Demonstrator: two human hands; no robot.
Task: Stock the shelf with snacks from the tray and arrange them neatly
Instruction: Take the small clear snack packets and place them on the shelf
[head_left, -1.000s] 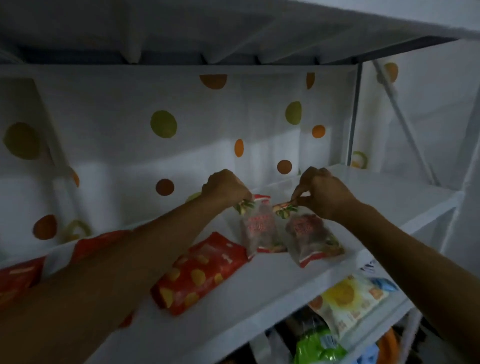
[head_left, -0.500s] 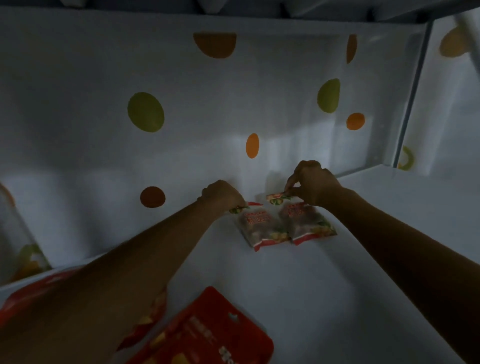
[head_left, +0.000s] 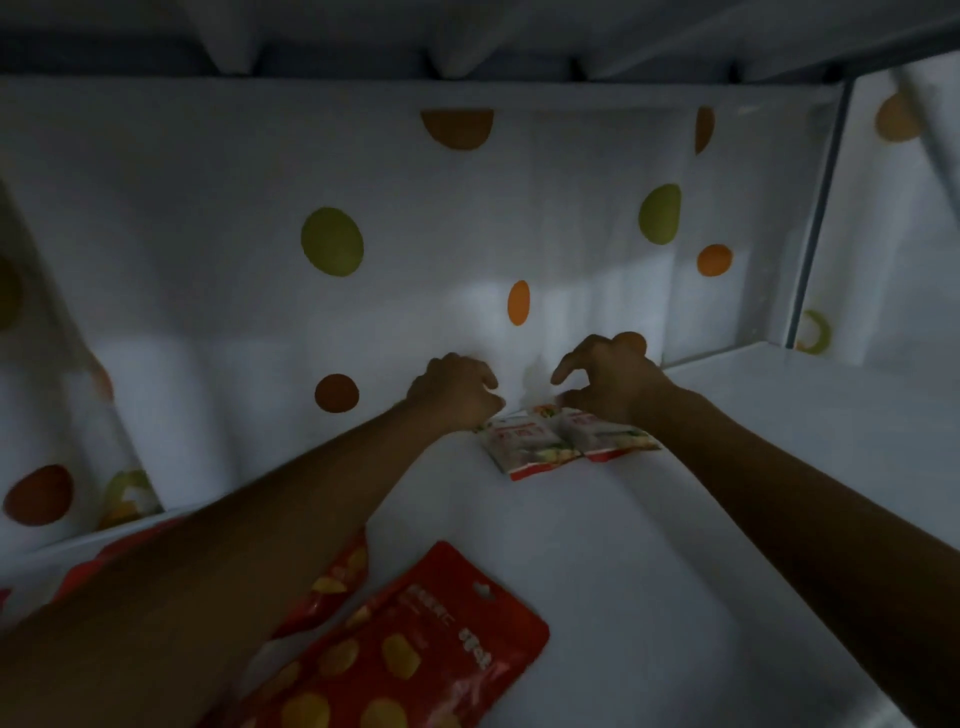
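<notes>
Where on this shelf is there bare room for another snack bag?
Widest bare patch: the right end of the shelf, between the right arm and the side post. Another lies between the arms, from the two small packets down to the red bag. The front left is crowded: a second red bag lies under the left arm.

The view was dim and underexposed, washed in a cold blue-grey. The brightest area was a soft pale patch on the dotted back wall (head_left: 545, 306), low and near the middle. From there the wall faded darker toward its left side and the corners. The underside of the shelf above (head_left: 467, 47) sat in deep shade. The left forearm (head_left: 234, 545) and right forearm (head_left: 779, 493) read as near-silhouettes, darkest toward the bottom edge. Shadows were weak and soft-edged. Everything looked soft — the print on the red pouch (head_left: 415, 660) was smeared — and the wide lens leaned the upright post (head_left: 815, 234) at the right inward.
</notes>
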